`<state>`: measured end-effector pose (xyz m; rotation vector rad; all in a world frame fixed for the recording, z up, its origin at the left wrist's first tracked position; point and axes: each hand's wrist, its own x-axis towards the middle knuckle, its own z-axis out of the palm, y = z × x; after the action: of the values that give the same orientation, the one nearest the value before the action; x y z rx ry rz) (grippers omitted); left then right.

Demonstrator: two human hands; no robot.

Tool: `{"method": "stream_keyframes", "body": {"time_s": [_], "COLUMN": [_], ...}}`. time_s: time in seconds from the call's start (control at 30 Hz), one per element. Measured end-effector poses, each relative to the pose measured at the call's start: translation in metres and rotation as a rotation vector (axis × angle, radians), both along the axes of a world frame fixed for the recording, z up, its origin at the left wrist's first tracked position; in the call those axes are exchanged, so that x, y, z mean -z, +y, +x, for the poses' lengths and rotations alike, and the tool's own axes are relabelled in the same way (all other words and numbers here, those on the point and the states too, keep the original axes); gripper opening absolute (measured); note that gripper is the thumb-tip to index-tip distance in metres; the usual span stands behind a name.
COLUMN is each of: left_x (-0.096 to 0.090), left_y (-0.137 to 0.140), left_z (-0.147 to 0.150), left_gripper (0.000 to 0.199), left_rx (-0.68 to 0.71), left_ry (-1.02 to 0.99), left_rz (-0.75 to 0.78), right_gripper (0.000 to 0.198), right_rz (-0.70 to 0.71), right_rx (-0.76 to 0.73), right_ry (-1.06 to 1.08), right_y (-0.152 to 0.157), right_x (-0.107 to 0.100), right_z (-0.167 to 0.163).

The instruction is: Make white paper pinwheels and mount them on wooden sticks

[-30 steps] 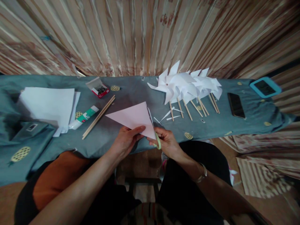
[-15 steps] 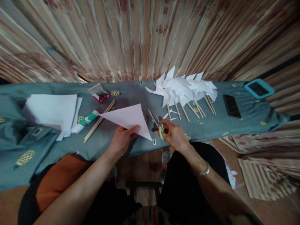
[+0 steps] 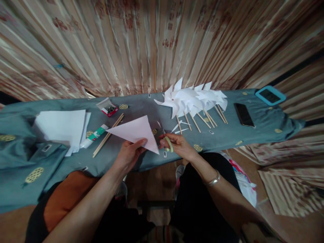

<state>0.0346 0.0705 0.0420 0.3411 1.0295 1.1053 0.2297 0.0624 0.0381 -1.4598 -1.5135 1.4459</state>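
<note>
1. The left hand [image 3: 129,154] pinches the near edge of a folded paper triangle [image 3: 135,131], thumb on top and fingers [image 3: 138,144] underneath, clamped on the paper.
2. The paper triangle sits just above the near edge of the tabletop [image 3: 227,135], near its middle; 1 corner points to 9 o'clock, 1 to 12 o'clock and 1 to 5 o'clock.
3. The right hand [image 3: 177,146] is just beside the triangle at 3 o'clock, its fingers closed around the pale green handle of a pair of scissors [image 3: 165,138]. The blades point to 11 o'clock; I cannot tell whether they touch the paper.
4. At 1 o'clock from the hands lies a heap of white paper pinwheels [image 3: 193,98] on wooden sticks, with thin paper strips [image 3: 178,127] in front of them.
5. At 9 o'clock from the triangle lie loose wooden sticks [image 3: 108,135], a glue tube [image 3: 94,136] and a stack of white sheets [image 3: 62,125].
6. At 11 o'clock stands a small open box of pins [image 3: 108,108].
7. At 3 o'clock, well apart, a dark phone [image 3: 243,114] lies flat, with a blue-framed device [image 3: 270,95] farther out.
</note>
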Motion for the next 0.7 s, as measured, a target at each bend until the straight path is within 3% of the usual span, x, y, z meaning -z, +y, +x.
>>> {"method": "stream_keyframes", "body": {"time_s": [0.17, 0.27, 0.4, 0.57, 0.7], "left_x": [0.001, 0.001, 0.002, 0.006, 0.007], "left_y": [0.002, 0.002, 0.002, 0.002, 0.002], "left_z": [0.002, 0.002, 0.002, -0.003, -0.007], "left_gripper": [0.026, 0.029, 0.034, 0.037, 0.037], "left_rx": [-0.014, -0.016, -0.026, -0.033, -0.026], "left_ry": [0.061, 0.079, 0.088, 0.138, 0.168], "left_rz": [0.005, 0.011, 0.026, 0.019, 0.024], "right_gripper": [0.049, 0.047, 0.044, 0.046, 0.031], "right_rz": [0.248, 0.264, 0.238, 0.235, 0.236], "right_rx": [0.031, -0.061, -0.126, -0.142, -0.121], "right_ry": [-0.834, -1.096, -1.237, -1.237, -1.243], "right_y": [0.001, 0.0, 0.001, 0.003, 0.001], "right_x": [-0.005, -0.014, -0.024, -0.028, -0.027], "right_z": [0.003, 0.002, 0.003, 0.01, 0.02]}}
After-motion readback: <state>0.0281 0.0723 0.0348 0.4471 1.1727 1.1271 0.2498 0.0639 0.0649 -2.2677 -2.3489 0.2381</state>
